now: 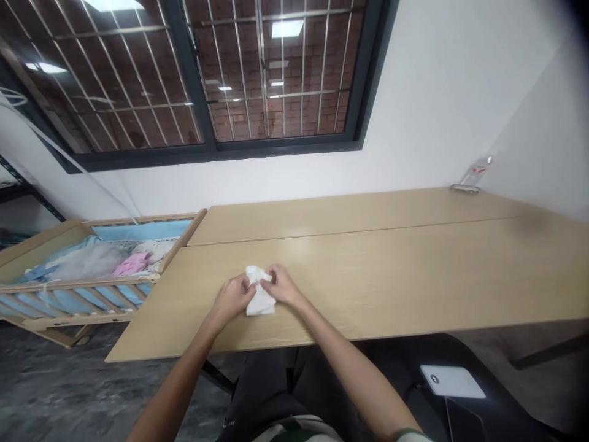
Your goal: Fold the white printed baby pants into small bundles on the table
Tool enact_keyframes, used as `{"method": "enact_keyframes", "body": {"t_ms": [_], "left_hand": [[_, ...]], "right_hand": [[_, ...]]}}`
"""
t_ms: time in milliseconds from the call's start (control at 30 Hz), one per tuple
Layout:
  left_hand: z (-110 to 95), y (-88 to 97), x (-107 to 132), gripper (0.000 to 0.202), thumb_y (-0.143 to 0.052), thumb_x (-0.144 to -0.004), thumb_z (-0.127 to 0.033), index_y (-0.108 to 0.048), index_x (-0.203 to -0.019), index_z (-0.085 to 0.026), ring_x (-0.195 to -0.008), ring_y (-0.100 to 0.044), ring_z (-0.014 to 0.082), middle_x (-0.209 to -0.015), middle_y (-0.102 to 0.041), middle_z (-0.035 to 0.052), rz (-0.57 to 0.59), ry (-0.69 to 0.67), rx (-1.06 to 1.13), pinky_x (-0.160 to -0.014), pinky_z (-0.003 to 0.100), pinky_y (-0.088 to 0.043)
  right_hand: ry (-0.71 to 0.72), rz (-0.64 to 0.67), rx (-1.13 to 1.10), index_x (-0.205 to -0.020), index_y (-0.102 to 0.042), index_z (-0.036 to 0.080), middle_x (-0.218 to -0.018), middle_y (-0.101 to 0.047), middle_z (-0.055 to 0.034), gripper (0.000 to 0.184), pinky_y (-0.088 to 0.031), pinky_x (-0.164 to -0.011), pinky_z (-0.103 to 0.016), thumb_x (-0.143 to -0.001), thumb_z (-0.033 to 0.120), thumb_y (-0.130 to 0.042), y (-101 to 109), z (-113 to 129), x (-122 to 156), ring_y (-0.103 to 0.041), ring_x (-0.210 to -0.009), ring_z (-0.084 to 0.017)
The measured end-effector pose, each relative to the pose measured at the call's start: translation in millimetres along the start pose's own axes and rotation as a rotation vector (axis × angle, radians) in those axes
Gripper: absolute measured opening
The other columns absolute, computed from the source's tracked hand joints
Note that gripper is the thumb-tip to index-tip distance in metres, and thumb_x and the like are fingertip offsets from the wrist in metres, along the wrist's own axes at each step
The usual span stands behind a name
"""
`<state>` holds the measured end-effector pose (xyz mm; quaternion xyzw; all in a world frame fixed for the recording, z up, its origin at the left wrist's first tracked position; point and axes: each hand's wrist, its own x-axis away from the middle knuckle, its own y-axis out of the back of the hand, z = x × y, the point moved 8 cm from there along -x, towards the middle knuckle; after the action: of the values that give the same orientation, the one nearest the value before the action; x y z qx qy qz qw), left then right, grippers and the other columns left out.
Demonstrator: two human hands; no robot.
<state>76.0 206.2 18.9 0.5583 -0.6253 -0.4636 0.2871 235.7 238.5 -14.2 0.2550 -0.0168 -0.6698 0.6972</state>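
A small white cloth (259,299), bunched up, lies on the light wooden table (414,264) near its front edge. My left hand (234,297) grips the cloth's left side with curled fingers. My right hand (278,286) pinches its upper right part. Both hands meet over the cloth, which rests on the tabletop.
A wooden baby crib (92,270) with blue lining and pink and white fabrics stands left of the table. A small clear object (473,175) sits at the table's far right corner by the wall. A white device (451,380) lies low right, beside my lap. A barred window is above.
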Motion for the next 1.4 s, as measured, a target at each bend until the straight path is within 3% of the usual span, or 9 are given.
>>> {"method": "enact_keyframes", "body": {"t_ms": [133, 300, 433, 567, 767, 1033, 1133, 1233, 1400], "left_hand": [[18, 45.4, 94, 0.029, -0.055, -0.086, -0.037, -0.040, -0.066, -0.023, -0.060, -0.048, 0.0141, -0.061, -0.049, -0.0046, 0.044, -0.033, 0.000, -0.058, 0.025, -0.029], [68, 82.7, 201, 0.033, -0.051, -0.089, -0.045, -0.043, -0.065, -0.023, -0.063, -0.051, 0.0156, -0.063, -0.052, -0.0026, 0.129, 0.047, -0.082, -0.061, 0.025, -0.033], [114, 73.6, 248, 0.035, -0.045, -0.092, -0.051, -0.057, -0.076, -0.023, -0.073, -0.061, 0.0201, -0.074, -0.064, 0.0027, 0.182, 0.234, -0.068, -0.065, 0.026, -0.039], [134, 35.5, 268, 0.035, -0.054, -0.086, -0.055, -0.061, -0.095, -0.022, -0.085, -0.065, 0.0232, -0.088, -0.068, 0.0056, 0.235, 0.340, 0.026, -0.074, 0.028, -0.045], [133, -8.4, 274, 0.026, -0.063, -0.077, -0.043, -0.064, -0.092, -0.022, -0.084, -0.064, 0.0223, -0.086, -0.068, 0.0028, 0.268, 0.268, 0.192, -0.078, 0.028, -0.047], [135, 1.2, 264, 0.055, -0.042, -0.090, -0.071, -0.069, -0.084, -0.023, -0.078, -0.062, 0.0219, -0.078, -0.066, 0.0027, 0.169, 0.195, 0.319, -0.075, 0.027, -0.049], [143, 5.6, 262, 0.063, -0.040, -0.088, -0.078, -0.069, -0.087, -0.022, -0.077, -0.064, 0.0217, -0.078, -0.067, 0.0035, 0.144, 0.223, 0.319, -0.071, 0.026, -0.050], [170, 26.0, 267, 0.065, -0.043, -0.084, -0.082, -0.069, -0.087, -0.022, -0.078, -0.067, 0.0220, -0.079, -0.070, 0.0038, 0.041, 0.273, 0.264, -0.069, 0.025, -0.052], [226, 86.7, 295, 0.059, -0.050, -0.080, -0.080, -0.073, -0.091, -0.027, -0.083, -0.070, 0.0270, -0.088, -0.074, 0.0067, -0.219, 0.319, 0.051, -0.070, 0.030, -0.055]], "right_hand": [[-0.026, 0.321, -0.288, -0.083, -0.055, 0.019, -0.073, -0.050, 0.0064, 0.021, -0.034, -0.062, -0.023, -0.072, 0.023, -0.072, -61, 59, 66, -0.044, -0.066, -0.011], [-0.368, 0.624, -0.730, -0.079, -0.058, 0.020, -0.070, -0.058, 0.0056, 0.030, -0.038, -0.061, -0.022, -0.061, 0.030, -0.081, -144, 94, 150, -0.051, -0.064, -0.011], [-0.734, 0.622, -0.964, -0.078, -0.056, 0.021, -0.065, -0.063, 0.0040, 0.026, -0.050, -0.060, -0.028, -0.059, 0.021, -0.074, -208, 76, 201, -0.061, -0.060, -0.016], [-1.026, 0.547, -0.997, -0.074, -0.060, 0.016, -0.063, -0.066, -0.0028, 0.005, -0.054, -0.058, -0.028, -0.074, 0.017, -0.055, -246, 38, 230, -0.064, -0.055, -0.016], [-1.047, 0.468, -1.047, -0.067, -0.061, 0.014, -0.065, -0.068, -0.0070, 0.017, -0.053, -0.058, -0.024, -0.081, 0.018, -0.053, -250, 16, 233, -0.068, -0.056, -0.017], [-0.914, 0.448, -1.003, -0.081, -0.061, 0.017, -0.070, -0.068, -0.0022, 0.014, -0.050, -0.057, -0.025, -0.080, 0.031, -0.063, -248, 29, 224, -0.065, -0.058, -0.015], [-0.729, 0.446, -0.927, -0.098, -0.057, 0.021, -0.083, -0.070, 0.0018, 0.050, -0.050, -0.066, -0.027, -0.057, 0.025, -0.085, -246, 35, 219, -0.067, -0.076, -0.018], [-0.552, 0.530, -0.711, -0.111, -0.052, 0.022, -0.087, -0.067, 0.0037, 0.067, -0.048, -0.071, -0.028, -0.052, 0.012, -0.084, -238, 32, 216, -0.065, -0.084, -0.020], [-0.145, 0.416, -0.025, -0.113, -0.057, 0.023, -0.085, -0.062, 0.0005, 0.044, -0.044, -0.079, -0.030, -0.074, 0.003, -0.060, -191, 16, 193, -0.061, -0.090, -0.021]]}}
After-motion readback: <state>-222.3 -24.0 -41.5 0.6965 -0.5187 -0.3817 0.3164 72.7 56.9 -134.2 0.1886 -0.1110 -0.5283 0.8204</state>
